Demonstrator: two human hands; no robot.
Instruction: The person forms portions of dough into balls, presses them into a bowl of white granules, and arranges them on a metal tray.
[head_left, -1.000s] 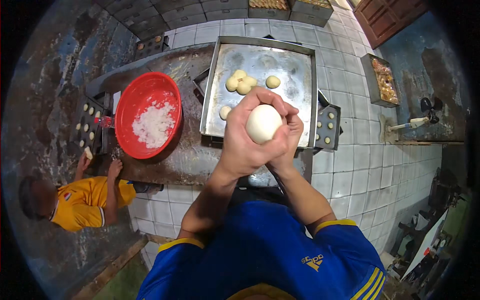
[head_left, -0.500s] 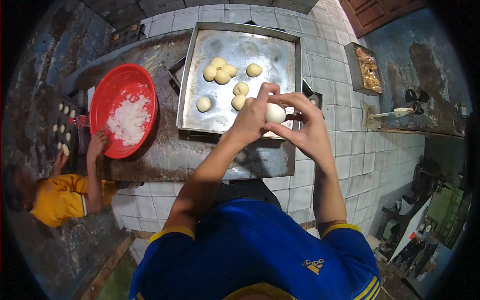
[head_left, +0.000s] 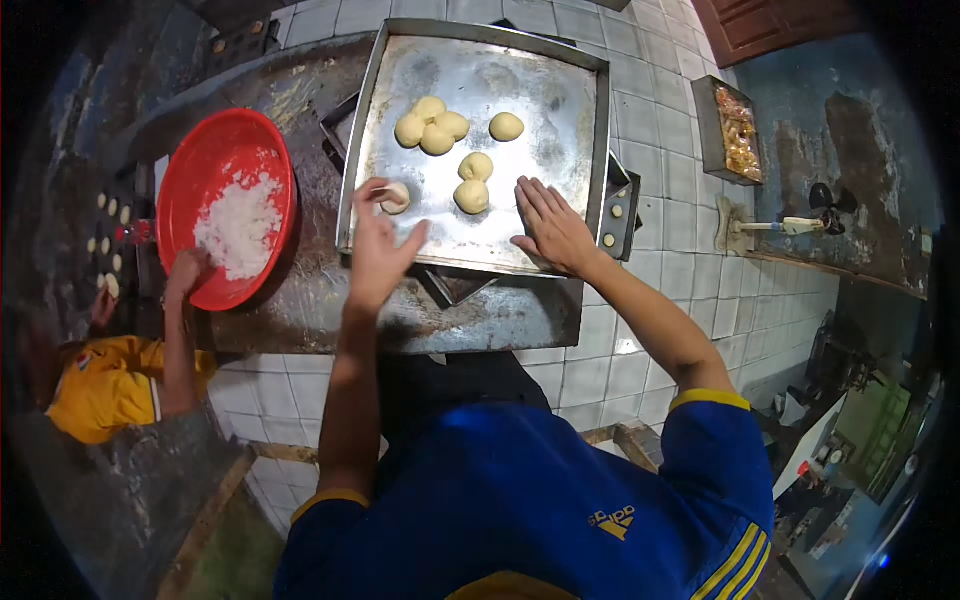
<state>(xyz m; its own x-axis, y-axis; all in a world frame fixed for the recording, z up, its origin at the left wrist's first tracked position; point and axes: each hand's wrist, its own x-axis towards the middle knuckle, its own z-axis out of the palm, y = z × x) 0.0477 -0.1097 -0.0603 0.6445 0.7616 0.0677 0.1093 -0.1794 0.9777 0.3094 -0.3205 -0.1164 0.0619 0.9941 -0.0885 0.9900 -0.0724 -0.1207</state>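
Note:
A shallow metal tray (head_left: 540, 80) bears several round pale dough balls. My left hand (head_left: 378, 255) is over its left front part, thumb spread and fingers bent beside a single dough ball (head_left: 397, 199), partly covering it; whether they touch cannot be told. My right hand (head_left: 555, 235) lies palm down with fingers stretched on the tray's right front part; whatever is under the palm is hidden. Between my hands two dough balls (head_left: 473, 196) touch each other. Farther back sit a cluster of dough balls (head_left: 437, 140) and a lone dough ball (head_left: 506, 127).
Left of the tray, a red basin (head_left: 177, 180) holds white crumbly stuff (head_left: 240, 225), with a yellow-sleeved co-worker's hand (head_left: 188, 270) at its rim. The dark worktable (head_left: 480, 325) runs beneath. Small dough pieces lie on a tray (head_left: 622, 205) at the right. A box of food (head_left: 735, 135) stands farther right.
My hands have parted and come down to the tray, left hand to the left, right hand flat. The white ball held between them no longer shows.

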